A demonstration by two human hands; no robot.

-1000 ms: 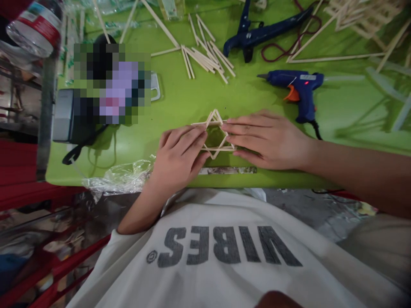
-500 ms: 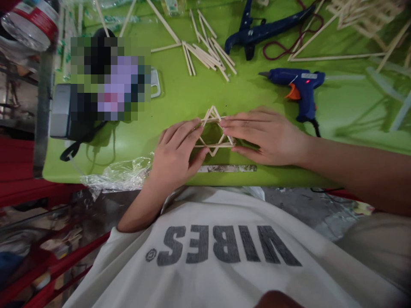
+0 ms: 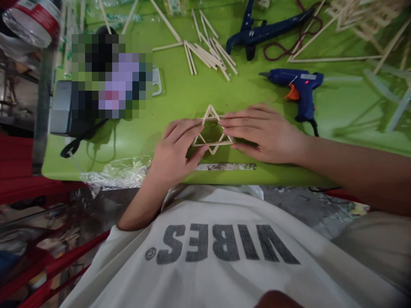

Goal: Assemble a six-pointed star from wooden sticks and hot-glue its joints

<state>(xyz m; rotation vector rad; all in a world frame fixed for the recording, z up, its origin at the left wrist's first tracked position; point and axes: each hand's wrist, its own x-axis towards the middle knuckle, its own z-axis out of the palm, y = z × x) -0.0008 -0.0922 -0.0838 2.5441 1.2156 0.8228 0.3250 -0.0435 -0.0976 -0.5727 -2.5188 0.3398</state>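
Note:
A small star made of thin wooden sticks (image 3: 210,114) lies flat on the green table (image 3: 180,96), between both hands. My left hand (image 3: 175,149) presses its fingers on the star's left side. From the right, my right hand (image 3: 263,132) lies with its fingers flat over the star's right side. Only the star's top point, middle and bottom point show; its sides are under my fingers.
A blue glue gun (image 3: 298,87) lies just beyond my right hand. Loose sticks (image 3: 207,53) and blue pliers (image 3: 257,32) are farther back. A stick frame (image 3: 353,25) sits at the back right, a dirty flat strip (image 3: 226,167) and crumpled plastic (image 3: 117,173) at the near edge.
Both hands have stayed on the star. My left fingers have shifted slightly, so more of the star's left side shows.

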